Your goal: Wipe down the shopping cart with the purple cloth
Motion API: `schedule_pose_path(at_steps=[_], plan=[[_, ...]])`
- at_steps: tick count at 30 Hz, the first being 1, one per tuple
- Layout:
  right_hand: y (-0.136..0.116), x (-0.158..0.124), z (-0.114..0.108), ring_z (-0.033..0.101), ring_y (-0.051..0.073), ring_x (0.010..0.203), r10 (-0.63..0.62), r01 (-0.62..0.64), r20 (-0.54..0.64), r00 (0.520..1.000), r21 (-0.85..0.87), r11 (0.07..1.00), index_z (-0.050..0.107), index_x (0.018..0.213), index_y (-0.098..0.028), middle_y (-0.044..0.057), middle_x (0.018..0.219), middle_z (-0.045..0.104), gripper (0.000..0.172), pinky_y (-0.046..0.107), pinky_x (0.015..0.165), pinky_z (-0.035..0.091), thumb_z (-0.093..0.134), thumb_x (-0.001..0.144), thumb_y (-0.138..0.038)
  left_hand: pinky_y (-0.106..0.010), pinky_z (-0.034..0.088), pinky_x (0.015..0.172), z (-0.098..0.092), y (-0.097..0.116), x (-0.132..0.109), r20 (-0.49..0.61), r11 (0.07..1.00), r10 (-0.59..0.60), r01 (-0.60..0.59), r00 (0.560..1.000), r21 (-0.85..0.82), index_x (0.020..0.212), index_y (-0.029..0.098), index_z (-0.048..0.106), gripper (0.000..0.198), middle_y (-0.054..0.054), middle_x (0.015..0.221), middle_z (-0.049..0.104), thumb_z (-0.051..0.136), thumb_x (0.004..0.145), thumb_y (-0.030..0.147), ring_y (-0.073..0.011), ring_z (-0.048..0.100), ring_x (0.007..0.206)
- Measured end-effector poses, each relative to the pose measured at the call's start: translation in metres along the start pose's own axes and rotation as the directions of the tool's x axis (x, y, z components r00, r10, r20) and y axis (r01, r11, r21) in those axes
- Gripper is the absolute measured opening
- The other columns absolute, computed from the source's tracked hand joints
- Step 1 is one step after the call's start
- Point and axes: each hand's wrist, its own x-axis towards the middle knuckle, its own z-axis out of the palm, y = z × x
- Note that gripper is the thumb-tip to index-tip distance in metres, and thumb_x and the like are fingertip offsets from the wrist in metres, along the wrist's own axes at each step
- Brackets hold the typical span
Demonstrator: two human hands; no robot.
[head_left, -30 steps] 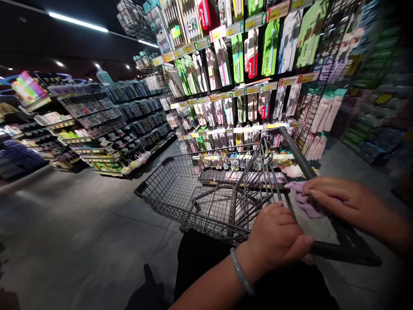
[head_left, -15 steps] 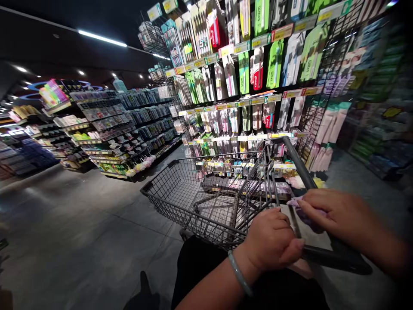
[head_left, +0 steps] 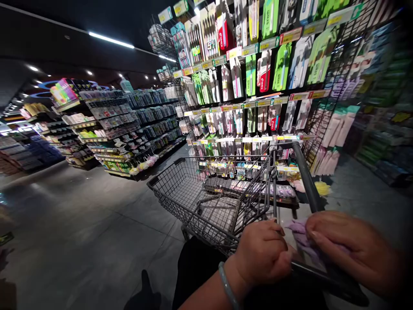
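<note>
A dark wire shopping cart (head_left: 180, 189) stands in front of me in a store aisle. My left hand (head_left: 264, 252), with a pale green bangle on the wrist, is closed around the cart's black handle bar (head_left: 305, 176) at its near end. My right hand (head_left: 348, 247) lies over a crumpled purple cloth (head_left: 298, 232) and presses it onto the same handle, fingers curled over it. The two hands are close together. The cart basket looks empty.
A rack of hanging toothbrush packs (head_left: 258, 77) rises right behind the cart. Shelves of goods (head_left: 106, 125) line the left side across a grey tiled floor (head_left: 80, 232). More stocked shelving (head_left: 380, 107) runs along the right. My dark clothing shows at the bottom.
The view has shifted so the cart and hands sit lower and further right. My right hand with the purple cloth has slid along the handle toward my left hand.
</note>
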Motion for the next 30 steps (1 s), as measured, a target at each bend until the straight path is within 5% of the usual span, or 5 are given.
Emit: schedule_pose_path(at_steps=[7, 15, 20, 24, 30], plan=[[0.011, 0.012, 0.01, 0.068, 0.022, 0.08, 0.047, -0.052, -0.209, 0.977, -0.018, 0.998, 0.064, 0.075, -0.025, 0.004, 0.085, 0.071, 0.02, 0.034, 0.07, 0.055, 0.054, 0.092, -0.025, -0.037, 0.057, 0.084, -0.017, 0.009, -0.009, -0.042, 0.992, -0.081, 0.076, 0.996, -0.105, 0.071, 0.021, 0.06, 0.048, -0.007, 0.065, 0.061, 0.028, 0.1, 0.039, -0.0206, 0.067, 0.086], [-0.013, 0.011, 0.006, 0.062, 0.017, 0.076, -0.112, 0.117, -0.054, 0.992, 0.111, 0.987, 0.06, 0.076, -0.022, 0.003, 0.076, 0.066, 0.02, 0.032, 0.073, 0.049, 0.048, 0.092, -0.019, -0.038, 0.057, 0.086, -0.043, 0.021, -0.006, -0.073, 0.971, -0.104, 0.085, 0.992, -0.224, 0.083, 0.021, 0.062, 0.035, -0.006, 0.071, 0.066, 0.033, 0.099, 0.031, -0.0212, 0.068, 0.091], [-0.018, 0.018, 0.005, 0.06, 0.015, 0.069, 0.007, 0.003, -0.126, 0.992, 0.08, 0.997, 0.057, 0.065, -0.02, 0.002, 0.071, 0.064, 0.03, 0.028, 0.065, 0.045, 0.048, 0.094, -0.022, -0.053, 0.047, 0.106, -0.055, 0.033, 0.005, -0.036, 0.998, -0.05, 0.051, 0.998, 0.029, 0.087, 0.023, 0.065, 0.024, -0.004, 0.08, 0.073, 0.042, 0.091, 0.017, -0.0249, 0.069, 0.104], [-0.042, 0.014, 0.009, 0.059, 0.015, 0.068, -0.113, 0.112, -0.005, 0.994, 0.146, 0.983, 0.061, 0.07, -0.021, 0.002, 0.07, 0.065, 0.028, 0.031, 0.069, 0.046, 0.047, 0.093, -0.026, -0.038, 0.058, 0.069, -0.05, 0.046, 0.016, -0.068, 0.993, 0.026, -0.018, 0.997, 0.116, 0.077, 0.023, 0.062, 0.02, -0.002, 0.067, 0.069, 0.046, 0.089, 0.021, -0.0203, 0.068, 0.072], [-0.013, 0.023, 0.014, 0.056, 0.013, 0.064, 0.052, -0.03, -0.205, 0.977, 0.106, 0.994, 0.054, 0.061, -0.02, 0.002, 0.065, 0.061, 0.036, 0.029, 0.062, 0.041, 0.046, 0.095, -0.022, -0.033, 0.031, 0.044, -0.027, 0.055, 0.022, -0.021, 0.966, -0.035, 0.04, 0.999, 0.257, 0.056, 0.022, 0.046, 0.046, -0.001, 0.047, 0.051, 0.034, 0.098, 0.035, -0.0149, 0.048, 0.042]])
